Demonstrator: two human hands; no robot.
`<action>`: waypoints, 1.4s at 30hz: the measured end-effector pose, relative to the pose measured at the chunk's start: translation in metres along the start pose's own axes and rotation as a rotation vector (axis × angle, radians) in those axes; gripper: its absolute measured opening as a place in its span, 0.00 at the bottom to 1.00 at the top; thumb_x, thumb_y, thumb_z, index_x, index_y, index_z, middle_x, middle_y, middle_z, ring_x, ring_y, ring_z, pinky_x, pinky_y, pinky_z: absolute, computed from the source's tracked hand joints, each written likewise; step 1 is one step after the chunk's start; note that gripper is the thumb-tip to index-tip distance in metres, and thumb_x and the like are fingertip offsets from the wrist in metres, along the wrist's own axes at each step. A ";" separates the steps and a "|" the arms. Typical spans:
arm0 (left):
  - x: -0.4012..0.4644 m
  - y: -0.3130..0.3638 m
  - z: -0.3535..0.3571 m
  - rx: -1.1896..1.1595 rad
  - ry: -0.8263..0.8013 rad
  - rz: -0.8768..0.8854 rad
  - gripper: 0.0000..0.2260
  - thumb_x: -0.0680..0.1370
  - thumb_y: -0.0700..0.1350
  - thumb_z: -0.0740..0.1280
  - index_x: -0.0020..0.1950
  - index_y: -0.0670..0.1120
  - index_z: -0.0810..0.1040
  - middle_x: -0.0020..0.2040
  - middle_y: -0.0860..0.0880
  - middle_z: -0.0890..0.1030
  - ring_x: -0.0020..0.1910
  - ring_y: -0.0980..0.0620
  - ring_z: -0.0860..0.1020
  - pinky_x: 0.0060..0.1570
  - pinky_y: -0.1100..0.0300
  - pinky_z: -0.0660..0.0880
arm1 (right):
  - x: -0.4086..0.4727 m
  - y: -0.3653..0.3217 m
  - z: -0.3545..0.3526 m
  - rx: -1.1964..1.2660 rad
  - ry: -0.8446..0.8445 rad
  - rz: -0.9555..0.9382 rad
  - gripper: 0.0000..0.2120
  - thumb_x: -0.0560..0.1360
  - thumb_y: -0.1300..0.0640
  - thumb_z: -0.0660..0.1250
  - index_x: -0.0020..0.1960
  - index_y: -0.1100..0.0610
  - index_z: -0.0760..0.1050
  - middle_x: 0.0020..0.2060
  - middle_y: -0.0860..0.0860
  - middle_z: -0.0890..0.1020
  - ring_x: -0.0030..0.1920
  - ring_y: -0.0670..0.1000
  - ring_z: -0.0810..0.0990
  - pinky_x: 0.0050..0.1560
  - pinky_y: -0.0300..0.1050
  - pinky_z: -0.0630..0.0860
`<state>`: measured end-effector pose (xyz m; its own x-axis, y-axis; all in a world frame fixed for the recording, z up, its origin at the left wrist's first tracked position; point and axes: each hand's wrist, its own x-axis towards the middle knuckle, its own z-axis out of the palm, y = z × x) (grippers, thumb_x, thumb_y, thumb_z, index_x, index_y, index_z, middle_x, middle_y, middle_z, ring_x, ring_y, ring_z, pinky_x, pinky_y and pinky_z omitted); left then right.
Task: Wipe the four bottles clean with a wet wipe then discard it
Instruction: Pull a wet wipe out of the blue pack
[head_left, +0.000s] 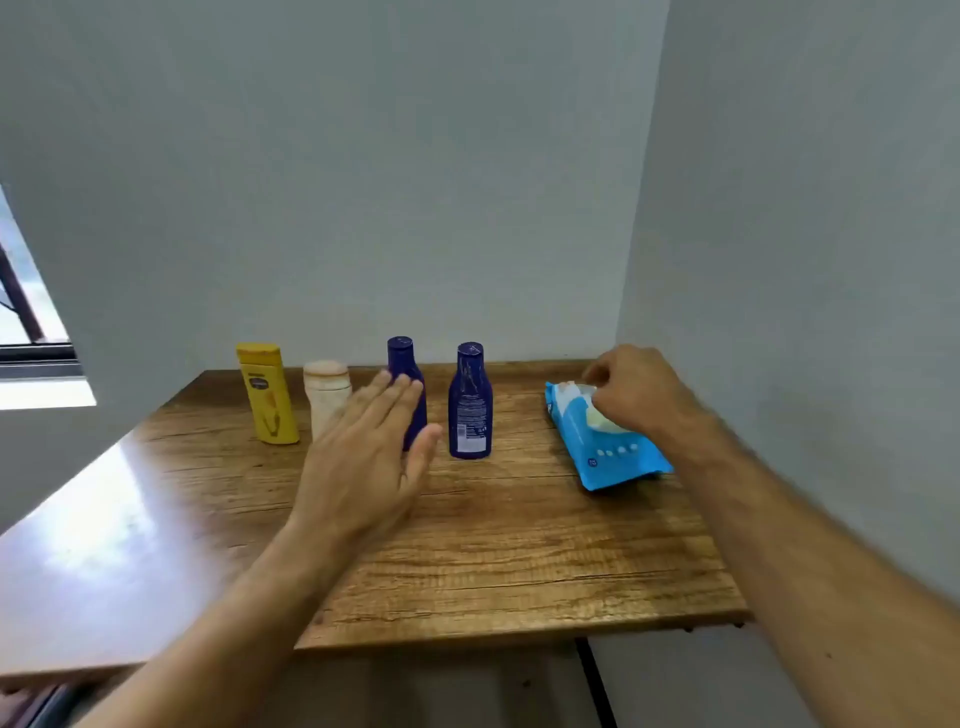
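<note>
One wide-angle head view looks forward and down from above the near edge of the worktop (519, 545), close over both forearms, facing the room's corner where two walls (363, 182) meet.

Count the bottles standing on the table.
4, in a row near the wall: yellow bottle far left, cream bottle, then two dark blue bottles; the left hand partly covers one.

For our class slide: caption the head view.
Right hand at wipes pack; open left hand nears four bottles.

Wooden table (519, 561), grey walls (363, 156), window (26, 312).
</note>
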<state>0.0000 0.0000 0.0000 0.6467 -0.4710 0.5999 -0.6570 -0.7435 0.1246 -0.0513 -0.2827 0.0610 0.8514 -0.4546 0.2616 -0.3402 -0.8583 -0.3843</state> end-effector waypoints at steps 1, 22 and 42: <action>-0.002 0.007 0.002 -0.020 -0.010 0.019 0.29 0.84 0.61 0.47 0.75 0.45 0.72 0.73 0.46 0.75 0.76 0.50 0.69 0.74 0.51 0.65 | -0.002 0.006 0.000 -0.011 -0.009 0.030 0.19 0.73 0.62 0.67 0.62 0.52 0.80 0.59 0.52 0.83 0.58 0.52 0.80 0.60 0.49 0.78; 0.083 0.123 0.104 -0.120 -0.285 0.109 0.19 0.82 0.46 0.61 0.73 0.46 0.72 0.66 0.48 0.78 0.64 0.50 0.75 0.62 0.53 0.75 | 0.036 0.039 0.027 -0.022 -0.079 0.127 0.14 0.73 0.60 0.66 0.56 0.54 0.85 0.57 0.52 0.83 0.53 0.52 0.80 0.54 0.46 0.79; 0.067 0.118 0.106 -0.338 -0.181 0.045 0.21 0.84 0.46 0.59 0.78 0.51 0.67 0.76 0.53 0.71 0.75 0.55 0.67 0.74 0.58 0.62 | 0.033 0.047 0.032 0.524 0.155 0.294 0.10 0.77 0.56 0.70 0.57 0.54 0.82 0.55 0.52 0.82 0.47 0.49 0.81 0.44 0.42 0.81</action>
<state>0.0071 -0.1702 -0.0288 0.6523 -0.5984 0.4652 -0.7575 -0.5362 0.3724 -0.0263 -0.3305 0.0236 0.6707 -0.7174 0.1886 -0.2774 -0.4784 -0.8332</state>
